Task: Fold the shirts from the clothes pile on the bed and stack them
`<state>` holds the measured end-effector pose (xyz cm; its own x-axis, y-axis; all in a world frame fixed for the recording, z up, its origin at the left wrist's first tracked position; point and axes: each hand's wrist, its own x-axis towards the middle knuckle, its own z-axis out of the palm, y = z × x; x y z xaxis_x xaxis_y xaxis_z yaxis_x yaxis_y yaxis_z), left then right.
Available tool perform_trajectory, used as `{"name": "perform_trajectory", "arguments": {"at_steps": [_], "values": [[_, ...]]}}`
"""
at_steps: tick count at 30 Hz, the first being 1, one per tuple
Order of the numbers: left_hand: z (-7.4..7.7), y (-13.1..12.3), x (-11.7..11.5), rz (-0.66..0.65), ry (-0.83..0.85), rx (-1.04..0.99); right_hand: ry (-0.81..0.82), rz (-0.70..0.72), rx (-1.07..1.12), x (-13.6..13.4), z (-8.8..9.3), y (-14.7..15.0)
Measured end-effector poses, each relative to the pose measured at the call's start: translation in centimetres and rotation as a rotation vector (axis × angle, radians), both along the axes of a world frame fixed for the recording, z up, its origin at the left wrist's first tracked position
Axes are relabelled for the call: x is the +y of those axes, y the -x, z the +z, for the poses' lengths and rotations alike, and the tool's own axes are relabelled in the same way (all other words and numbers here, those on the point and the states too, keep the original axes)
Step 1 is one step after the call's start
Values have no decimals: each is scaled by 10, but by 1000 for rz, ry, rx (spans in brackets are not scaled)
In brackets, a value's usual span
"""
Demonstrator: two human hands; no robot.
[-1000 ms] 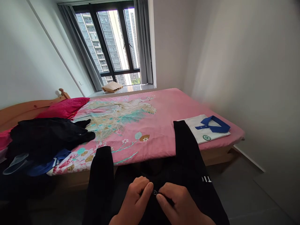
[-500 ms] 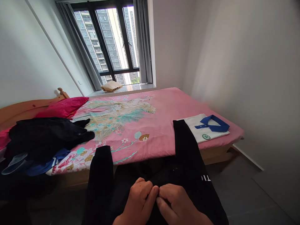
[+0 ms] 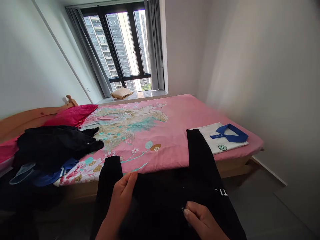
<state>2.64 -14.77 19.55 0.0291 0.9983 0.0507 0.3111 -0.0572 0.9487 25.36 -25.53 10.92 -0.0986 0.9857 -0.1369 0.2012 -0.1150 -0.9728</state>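
A black long-sleeved jacket (image 3: pixel 160 196) spreads out in front of me, its sleeves reaching up onto the bed, white letters on the right one. My left hand (image 3: pixel 122 190) is closed on the jacket's left upper edge, beside the left sleeve (image 3: pixel 111 166). Lower down on the right, my right hand (image 3: pixel 200 215) pinches the jacket's front. A small shiny piece, perhaps a zip pull, shows at its fingertips. The right sleeve (image 3: pixel 201 146) overlaps a folded white polo shirt (image 3: pixel 212 138) with a blue collar and a green round badge.
The bed (image 3: pixel 175 123) has a pink printed sheet and a wooden headboard (image 3: pixel 32 115). Piled at its left are black clothes (image 3: pixel 55 143), a blue garment (image 3: pixel 47 176) and a red pillow (image 3: pixel 72 115). A folded beige cloth (image 3: pixel 121 93) lies on the window sill. Walls flank the bed.
My hands, together at the jacket's middle before, are now apart. The left has moved up and left to the jacket's edge; the right has shifted slightly right. The jacket's front now lies flatter.
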Motion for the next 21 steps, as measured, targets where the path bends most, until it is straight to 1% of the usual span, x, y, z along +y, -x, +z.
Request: {"name": "perform_trajectory", "arguments": {"at_steps": [2,3,5,7,9,10,12,14,16,19,21], "values": [[-4,-4,7,0,125,-186,-56,-23,-73,2,4,2],[-7,-5,11,-28,177,-247,-82,-34,-96,4,6,3],[-11,-6,16,-117,266,-279,-110,-44,-104,6,8,4],[-13,-6,17,-179,336,-248,-120,-52,-79,7,7,4],[-13,-8,17,-151,340,-237,-126,-68,-52,7,3,5],[-11,-10,17,-118,305,-224,-129,-74,-41,8,0,5],[-3,-14,17,-63,172,-136,-123,-80,-20,10,-2,4],[13,-19,20,-51,-6,27,-97,-66,35,13,1,3],[37,-23,27,-77,-178,180,-85,-37,118,17,13,1],[81,-31,39,-155,-350,322,-113,-4,208,24,41,2],[114,-39,46,-132,-433,318,-136,4,238,28,57,4]]}}
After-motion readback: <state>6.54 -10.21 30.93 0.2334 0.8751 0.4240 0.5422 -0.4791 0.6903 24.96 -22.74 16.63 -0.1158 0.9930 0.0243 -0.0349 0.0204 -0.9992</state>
